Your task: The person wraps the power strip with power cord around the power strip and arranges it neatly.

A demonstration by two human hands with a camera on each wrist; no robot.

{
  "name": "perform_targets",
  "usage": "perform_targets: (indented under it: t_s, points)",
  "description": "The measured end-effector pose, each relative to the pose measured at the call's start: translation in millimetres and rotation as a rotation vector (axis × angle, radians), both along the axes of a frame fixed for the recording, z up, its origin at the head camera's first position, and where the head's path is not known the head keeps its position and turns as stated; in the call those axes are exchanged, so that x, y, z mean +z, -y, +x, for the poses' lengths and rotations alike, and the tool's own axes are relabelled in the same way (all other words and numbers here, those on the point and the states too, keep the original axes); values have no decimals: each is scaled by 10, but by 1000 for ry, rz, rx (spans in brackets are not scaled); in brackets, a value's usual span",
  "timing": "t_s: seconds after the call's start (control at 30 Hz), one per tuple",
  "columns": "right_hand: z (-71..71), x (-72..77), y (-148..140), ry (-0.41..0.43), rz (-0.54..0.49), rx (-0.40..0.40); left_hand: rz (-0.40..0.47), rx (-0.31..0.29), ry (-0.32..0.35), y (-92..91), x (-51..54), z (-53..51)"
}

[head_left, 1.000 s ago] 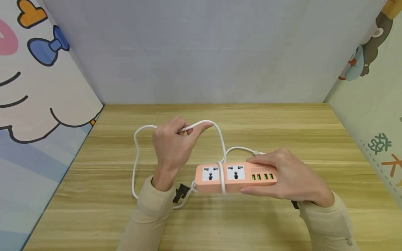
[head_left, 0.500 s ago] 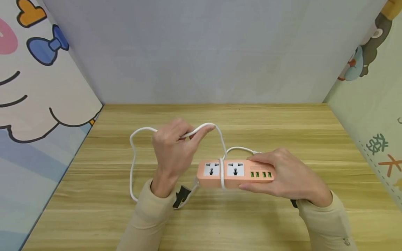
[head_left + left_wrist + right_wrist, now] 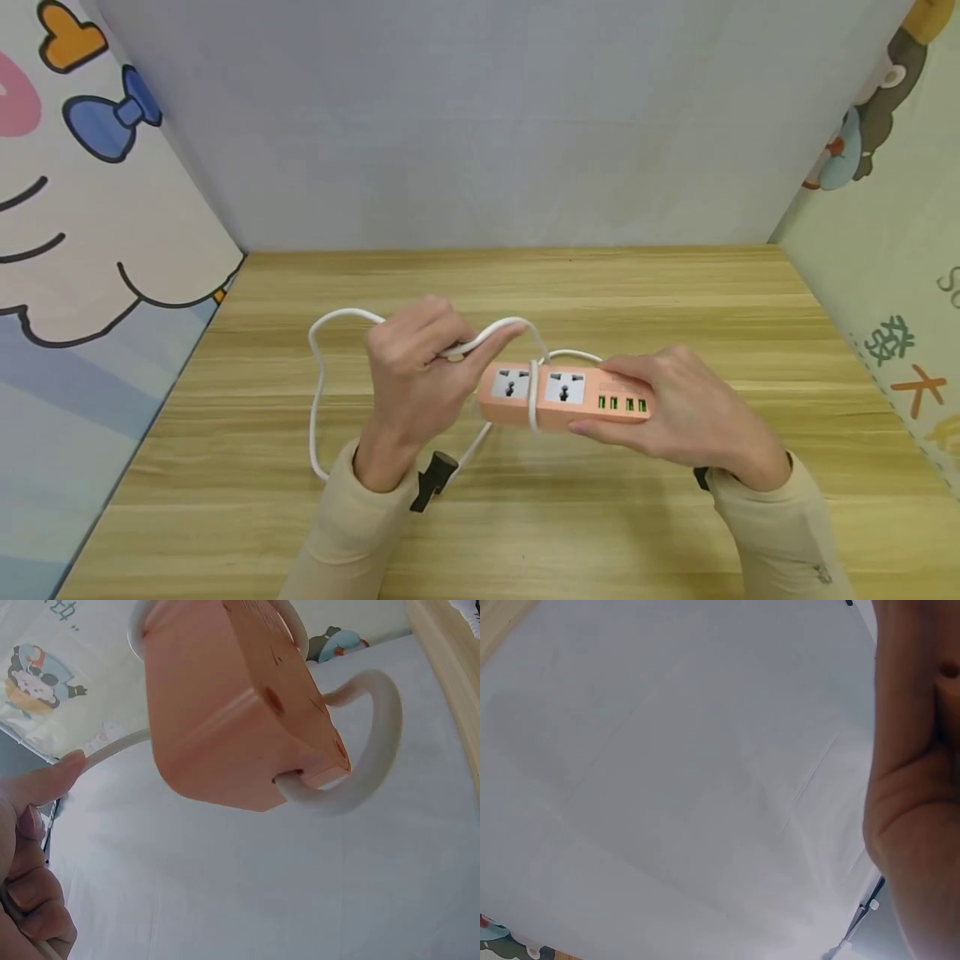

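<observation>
A peach power strip (image 3: 607, 383) with two white sockets and several green USB ports is held above the table by its right end. My right hand (image 3: 693, 408) grips that end, thumb on the near side and fingers on the far side. One turn of white cord (image 3: 533, 396) goes round the strip's middle. My left hand (image 3: 420, 375) grips the cord left of the strip, its thumb stretched along it. In the left wrist view the cord (image 3: 386, 739) leaves the end of the strip (image 3: 202, 712) in a curve, and curled fingers (image 3: 41, 900) hold another stretch.
A loose loop of cord (image 3: 312, 392) lies on the wooden table (image 3: 225, 517) left of my left hand. Black wrist-camera mounts (image 3: 435, 479) show at the wrists. A pale back wall (image 3: 510, 125) and printed side panels (image 3: 90, 250) enclose the table.
The power strip has risen and tilted slightly, moving away from me. My left hand has come a little lower and right, and the cord between hand and strip is shorter.
</observation>
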State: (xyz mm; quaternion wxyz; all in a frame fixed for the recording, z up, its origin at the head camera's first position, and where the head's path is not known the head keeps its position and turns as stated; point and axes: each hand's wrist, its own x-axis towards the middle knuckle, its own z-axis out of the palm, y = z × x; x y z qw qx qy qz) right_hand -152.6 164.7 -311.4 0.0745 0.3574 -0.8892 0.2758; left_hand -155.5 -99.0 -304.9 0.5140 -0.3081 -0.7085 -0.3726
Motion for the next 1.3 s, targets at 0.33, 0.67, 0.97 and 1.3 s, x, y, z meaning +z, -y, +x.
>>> perform_targets:
  t_s: [0.33,0.67,0.97,1.3]
  points:
    - [-56,11,-18,-126,-44,-120,17,-32,9,-4,33,24]
    - [-84,-2,40,-223,-108,-254,31,-166,113,-11,12,-20]
    - [-105,-23,66,-210,-190,-352,-42,-275,182,-17,-13,-28]
    - [-168,-87,30,-237,-287,-351,-132,-322,285,-73,-89,-27]
